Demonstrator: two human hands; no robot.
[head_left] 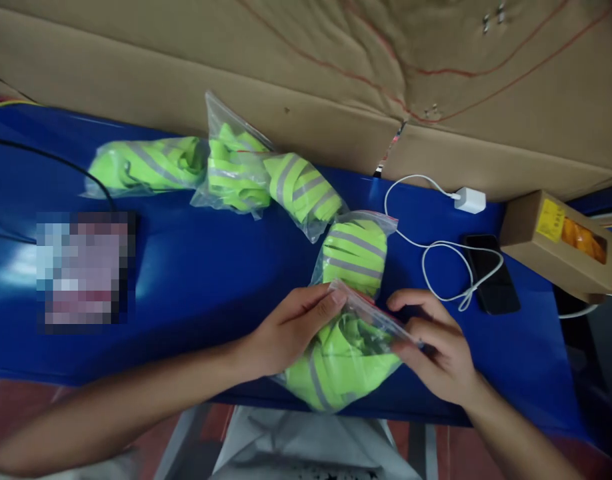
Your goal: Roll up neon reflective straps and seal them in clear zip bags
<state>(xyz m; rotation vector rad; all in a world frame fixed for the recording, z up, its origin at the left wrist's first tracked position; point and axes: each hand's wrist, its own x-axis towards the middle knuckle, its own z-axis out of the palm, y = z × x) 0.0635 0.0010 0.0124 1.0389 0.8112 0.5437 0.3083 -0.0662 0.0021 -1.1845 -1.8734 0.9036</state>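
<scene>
A clear zip-lock bag [331, 373] packed with neon-yellow reflective straps lies at the table's near edge. My left hand [296, 327] pinches the left corner of its zip strip between thumb and fingers. At the right end of the same strip, my right hand [439, 347] has its thumb and a finger closed on the plastic, the index finger curled above. Just behind it sits another filled bag [356, 250], partly covered by the front one. Further back, in a row toward the left, are more filled bags: one [303, 190], a second [236, 170] and a third [149, 163].
A white charger [470, 200] with a looped cable and a black phone [491, 273] lie to the right, beside a cardboard box [561, 243] with a window. A blurred-out device [86, 270] lies left on the blue table [201, 280]. Cardboard [186, 73] walls the back.
</scene>
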